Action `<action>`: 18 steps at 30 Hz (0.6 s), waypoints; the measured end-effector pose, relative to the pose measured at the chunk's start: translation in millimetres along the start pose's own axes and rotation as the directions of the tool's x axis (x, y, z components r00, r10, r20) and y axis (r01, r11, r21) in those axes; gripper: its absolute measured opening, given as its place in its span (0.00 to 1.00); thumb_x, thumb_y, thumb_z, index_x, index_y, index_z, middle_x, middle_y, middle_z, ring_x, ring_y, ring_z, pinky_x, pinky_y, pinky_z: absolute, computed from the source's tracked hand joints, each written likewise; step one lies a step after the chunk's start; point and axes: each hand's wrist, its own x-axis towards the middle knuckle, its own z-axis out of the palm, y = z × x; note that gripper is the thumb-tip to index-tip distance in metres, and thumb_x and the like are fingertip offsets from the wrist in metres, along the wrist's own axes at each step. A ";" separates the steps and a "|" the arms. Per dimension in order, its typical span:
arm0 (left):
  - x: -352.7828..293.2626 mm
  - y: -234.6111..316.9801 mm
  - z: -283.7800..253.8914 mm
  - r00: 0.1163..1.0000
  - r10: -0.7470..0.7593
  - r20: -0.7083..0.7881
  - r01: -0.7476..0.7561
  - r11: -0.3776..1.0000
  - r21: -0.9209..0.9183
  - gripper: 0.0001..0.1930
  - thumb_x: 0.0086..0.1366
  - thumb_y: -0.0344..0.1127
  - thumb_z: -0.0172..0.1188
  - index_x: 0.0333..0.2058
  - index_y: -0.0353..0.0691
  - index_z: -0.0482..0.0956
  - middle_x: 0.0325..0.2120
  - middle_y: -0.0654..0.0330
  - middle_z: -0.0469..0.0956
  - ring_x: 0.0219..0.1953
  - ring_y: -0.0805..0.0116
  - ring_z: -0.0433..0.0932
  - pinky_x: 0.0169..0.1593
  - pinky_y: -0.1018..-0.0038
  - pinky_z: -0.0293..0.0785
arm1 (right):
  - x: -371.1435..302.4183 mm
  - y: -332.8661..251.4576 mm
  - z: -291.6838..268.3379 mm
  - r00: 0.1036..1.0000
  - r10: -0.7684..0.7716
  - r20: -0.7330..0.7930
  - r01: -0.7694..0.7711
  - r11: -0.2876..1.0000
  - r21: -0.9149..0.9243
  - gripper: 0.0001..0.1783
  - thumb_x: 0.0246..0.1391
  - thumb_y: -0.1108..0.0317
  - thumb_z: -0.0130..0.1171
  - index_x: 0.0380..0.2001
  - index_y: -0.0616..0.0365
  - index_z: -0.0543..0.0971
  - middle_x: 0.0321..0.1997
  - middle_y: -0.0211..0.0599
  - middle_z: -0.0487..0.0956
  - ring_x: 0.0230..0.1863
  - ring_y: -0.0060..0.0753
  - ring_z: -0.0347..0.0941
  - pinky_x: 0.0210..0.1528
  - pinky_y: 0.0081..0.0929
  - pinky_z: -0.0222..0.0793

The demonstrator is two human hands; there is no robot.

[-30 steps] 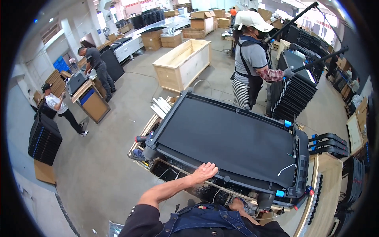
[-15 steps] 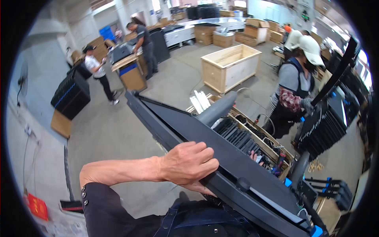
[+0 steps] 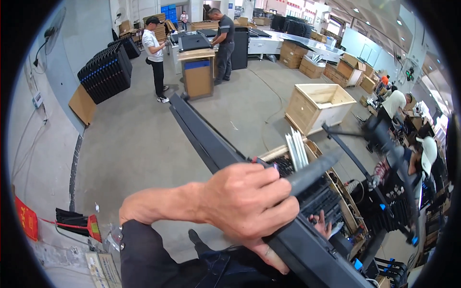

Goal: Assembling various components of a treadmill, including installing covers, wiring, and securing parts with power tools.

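A long dark grey frame [image 3: 206, 139] stands on edge, slanting from upper left to lower right in front of my body. My left hand [image 3: 249, 204] is closed over its upper edge, thumb on the near side. Beyond the frame shows part of my right hand [image 3: 322, 223], palm up with fingers apart. The frame hides the rest of that hand. A thick grey tube [image 3: 314, 173] sticks out behind the frame, above a wooden crate [image 3: 342, 197] of black bars. White strips [image 3: 297, 151] stand up at the crate's far end.
Past the crate stands a pale wooden box [image 3: 307, 108]. At right a capped co-worker [image 3: 413, 161] is beside a black bar frame [image 3: 353, 153] with blue ends. Two people are at a bench [image 3: 197, 55] far left. Stacked black panels [image 3: 105, 72] lean near the left wall.
My view has swung left and up. The grey frame now stands steeper, my left hand still on its edge. More of my right hand's fingers show, and the co-worker's black bar frame has shifted.
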 end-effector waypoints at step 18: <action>-132.3 -327.2 -99.2 0.987 -0.036 -0.157 -0.026 0.925 -0.378 0.45 0.55 0.57 0.67 0.60 0.25 0.64 0.42 0.41 0.72 0.48 0.50 0.73 0.58 0.54 0.69 | 196.1 320.4 92.0 0.951 -0.120 -0.284 0.137 0.990 0.042 0.36 0.70 0.38 0.33 0.58 0.56 0.75 0.39 0.50 0.80 0.52 0.52 0.70 0.69 0.52 0.55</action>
